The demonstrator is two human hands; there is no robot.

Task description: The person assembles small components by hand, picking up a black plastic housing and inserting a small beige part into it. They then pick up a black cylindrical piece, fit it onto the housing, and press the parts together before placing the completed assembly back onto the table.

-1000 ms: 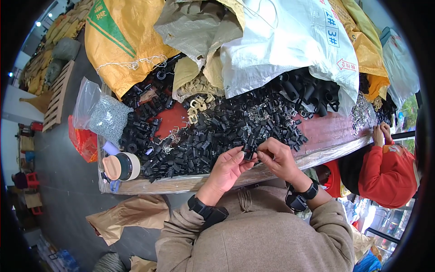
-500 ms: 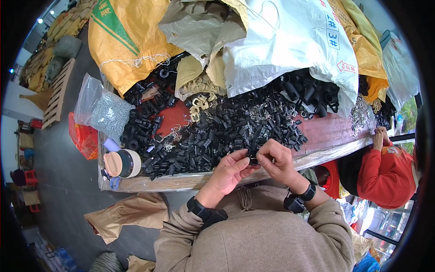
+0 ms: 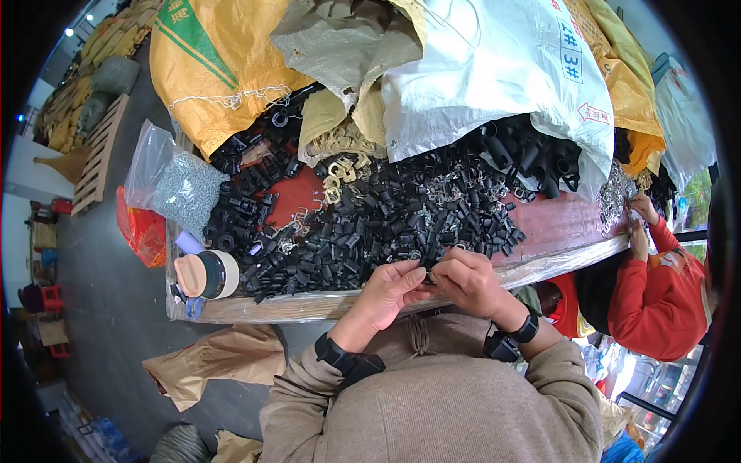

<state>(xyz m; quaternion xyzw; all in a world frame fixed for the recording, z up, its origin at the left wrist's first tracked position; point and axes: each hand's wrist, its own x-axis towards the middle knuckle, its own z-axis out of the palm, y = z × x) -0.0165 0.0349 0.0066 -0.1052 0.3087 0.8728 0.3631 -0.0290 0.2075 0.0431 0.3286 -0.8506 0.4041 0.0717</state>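
Observation:
Close together at the table's near edge, my two hands meet over a small black plastic part, mostly covered by the fingers. My left hand pinches it between thumb and forefinger. From the other side, my right hand has its fingertips closed on the same part; whether it also holds a smaller piece is hidden. Just beyond my fingers spreads a heap of small black plastic parts, with bent metal hooks mixed into it.
Large sacks stand along the far side: a yellow sack and a white sack. At left are a clear bag of small screws and a lidded cup. A co-worker in red handles metal pieces at the right.
My right hand's fingers have curled closer over the black part, covering more of it. The co-worker's hands have moved apart and farther up toward the metal pieces.

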